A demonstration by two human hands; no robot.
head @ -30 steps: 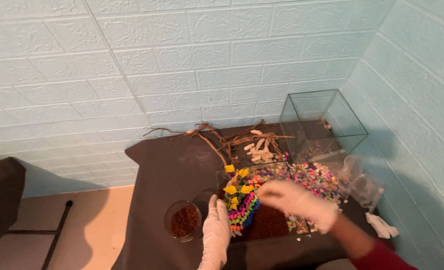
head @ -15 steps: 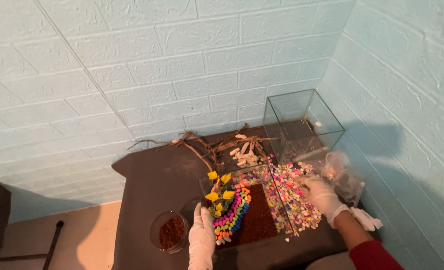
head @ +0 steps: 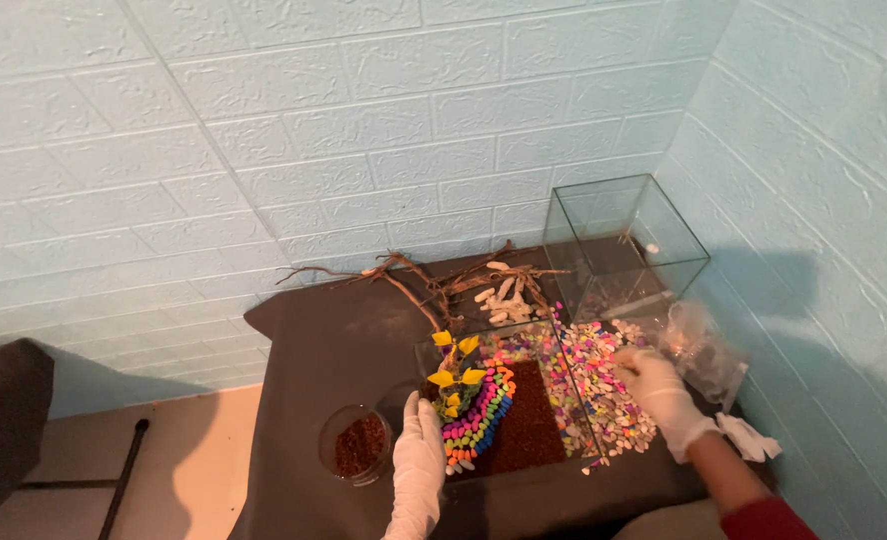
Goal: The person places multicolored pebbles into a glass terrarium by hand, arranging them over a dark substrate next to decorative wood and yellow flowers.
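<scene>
Two gloved hands at work over a dark-covered worktop (head: 324, 340) set in a corner of pale blue brick walls.

Left hand (head: 420, 462): white glove, fingers extended and flat, resting against the near-left edge of a low glass tank (head: 524, 425); nothing grasped. Just beyond its fingertips, inside the tank: a curved band of rainbow-coloured pebbles (head: 479, 415) and a small plant with yellow leaves (head: 456, 370). To its left, just beside it: a round clear dish of brown granules (head: 360, 443).

Right hand (head: 656, 389): white glove, red sleeve at the forearm, fingers curled down onto a spread of mixed coloured gravel (head: 604, 385); whether any stones are pinched cannot be told. The gravel lies under and to the left of this hand, along the right side of the low tank, next to a patch of brown substrate (head: 529, 430).

Beyond the right hand: a crumpled clear plastic bag (head: 704, 350), close by, and an upright clear glass cube tank (head: 629, 245). To the right of the forearm: a scrap of white paper (head: 749, 437).

Far side of the worktop: dry branching driftwood (head: 434, 280) with pale white pieces (head: 499, 297) beside it.
</scene>
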